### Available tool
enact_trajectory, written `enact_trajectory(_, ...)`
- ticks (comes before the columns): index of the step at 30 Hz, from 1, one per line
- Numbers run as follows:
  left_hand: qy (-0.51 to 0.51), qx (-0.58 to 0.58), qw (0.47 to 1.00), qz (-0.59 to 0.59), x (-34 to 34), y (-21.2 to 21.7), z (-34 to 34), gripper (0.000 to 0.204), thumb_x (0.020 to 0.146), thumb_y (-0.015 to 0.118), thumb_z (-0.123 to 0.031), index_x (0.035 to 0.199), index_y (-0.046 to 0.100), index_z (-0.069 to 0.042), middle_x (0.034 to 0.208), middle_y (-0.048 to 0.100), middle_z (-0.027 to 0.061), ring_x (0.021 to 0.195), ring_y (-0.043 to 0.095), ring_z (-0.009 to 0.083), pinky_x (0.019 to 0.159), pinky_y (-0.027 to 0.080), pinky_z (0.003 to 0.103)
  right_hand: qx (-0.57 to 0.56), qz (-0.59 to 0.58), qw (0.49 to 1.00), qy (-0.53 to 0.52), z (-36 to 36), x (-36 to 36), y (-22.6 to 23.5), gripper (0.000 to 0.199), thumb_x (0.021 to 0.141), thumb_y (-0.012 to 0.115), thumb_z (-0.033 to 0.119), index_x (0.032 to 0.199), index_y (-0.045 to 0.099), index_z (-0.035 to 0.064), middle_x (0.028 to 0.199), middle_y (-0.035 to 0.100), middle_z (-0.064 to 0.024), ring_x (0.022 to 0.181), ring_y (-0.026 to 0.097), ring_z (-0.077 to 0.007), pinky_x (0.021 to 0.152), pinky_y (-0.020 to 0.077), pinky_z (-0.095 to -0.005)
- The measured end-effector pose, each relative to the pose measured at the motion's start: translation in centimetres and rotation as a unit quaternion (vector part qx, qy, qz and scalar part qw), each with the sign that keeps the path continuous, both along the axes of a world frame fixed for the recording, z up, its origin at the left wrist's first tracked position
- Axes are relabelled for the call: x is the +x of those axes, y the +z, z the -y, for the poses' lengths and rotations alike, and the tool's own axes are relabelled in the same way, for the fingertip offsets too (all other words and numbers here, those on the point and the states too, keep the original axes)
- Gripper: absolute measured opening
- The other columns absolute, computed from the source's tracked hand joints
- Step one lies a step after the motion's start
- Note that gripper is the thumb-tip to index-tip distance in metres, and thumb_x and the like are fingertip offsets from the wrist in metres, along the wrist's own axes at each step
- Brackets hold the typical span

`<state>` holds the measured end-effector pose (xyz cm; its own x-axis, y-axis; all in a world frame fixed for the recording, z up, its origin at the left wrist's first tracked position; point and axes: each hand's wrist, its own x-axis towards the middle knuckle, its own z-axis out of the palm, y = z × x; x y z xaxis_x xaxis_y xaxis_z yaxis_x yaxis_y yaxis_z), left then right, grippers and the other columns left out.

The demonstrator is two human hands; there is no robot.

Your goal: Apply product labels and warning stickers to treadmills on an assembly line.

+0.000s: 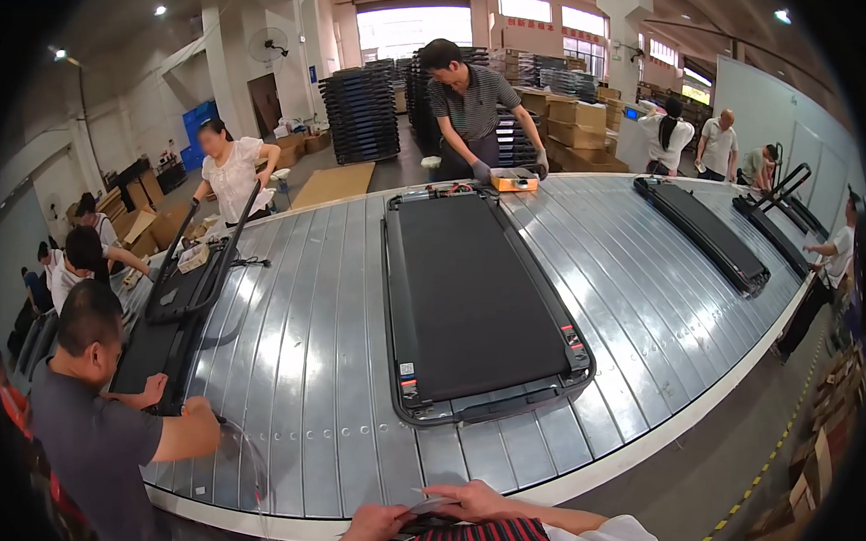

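Observation:
Close to my body, my left hand [373,526] and my right hand [472,502] come together at the lower edge. Their fingers are closed on a thin pale strip [432,505], whose exact kind I cannot make out. Red-and-black striped cloth [466,539] lies just below them. Beyond my hands, a flat black treadmill [477,288] rests on the slatted metal conveyor [303,370], its dark frame around the belt. Neither hand touches it.
Opposite me, a gloved person [475,107] reaches to an orange box [514,180] at the treadmill's far end. At left, a person in dark grey [104,415] works on another treadmill [150,352]. More treadmills [703,232] lie at right. Cartons [821,457] stand beyond the yellow-black floor line.

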<state>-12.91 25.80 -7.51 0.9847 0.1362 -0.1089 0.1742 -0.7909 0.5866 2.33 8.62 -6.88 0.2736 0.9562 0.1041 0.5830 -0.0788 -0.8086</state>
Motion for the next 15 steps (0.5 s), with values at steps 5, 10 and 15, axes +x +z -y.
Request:
enact_trajectory(5, -0.005, 0.005, 1.000, 0.020, 3.2, 0.2, 4.6, 0.021, 0.082, 0.051, -0.034, 0.085, 0.061, -0.016, 0.068, 0.060, 0.0114, 0.063, 0.056, 0.0348, 0.052, 0.044, 0.043, -0.015, -0.003, 1.000, 0.001, 4.5, 3.5, 0.8, 0.043, 0.080, 0.057, 0.023, 0.121, 0.044, 0.0209, 0.079, 0.062, -0.0117, 0.069, 0.057, -0.0348, 0.060, 0.0471, -0.0403)
enact_trajectory(10, 0.000, 0.030, 0.999, -0.043, 6.2, 1.3, 8.4, 0.019, 0.083, 0.048, -0.030, 0.087, 0.060, -0.016, 0.071, 0.060, 0.0114, 0.067, 0.057, 0.0347, 0.056, 0.045, 0.043, 0.037, -0.012, 0.999, -0.009, 7.9, 6.7, -0.5, 0.042, 0.080, 0.058, 0.023, 0.120, 0.046, 0.0208, 0.075, 0.062, -0.0119, 0.064, 0.057, -0.0345, 0.056, 0.0466, -0.0408)
enact_trajectory(15, 0.020, 0.037, 0.999, -0.015, 6.5, 1.3, 10.6, 0.019, 0.083, 0.048, -0.029, 0.089, 0.060, -0.016, 0.071, 0.060, 0.0129, 0.067, 0.057, 0.0351, 0.058, 0.046, 0.043, 0.066, 0.006, 0.998, 0.025, 8.5, 8.3, -2.1, 0.041, 0.080, 0.057, 0.024, 0.119, 0.046, 0.0222, 0.075, 0.062, -0.0118, 0.064, 0.057, -0.0339, 0.055, 0.0472, -0.0402)
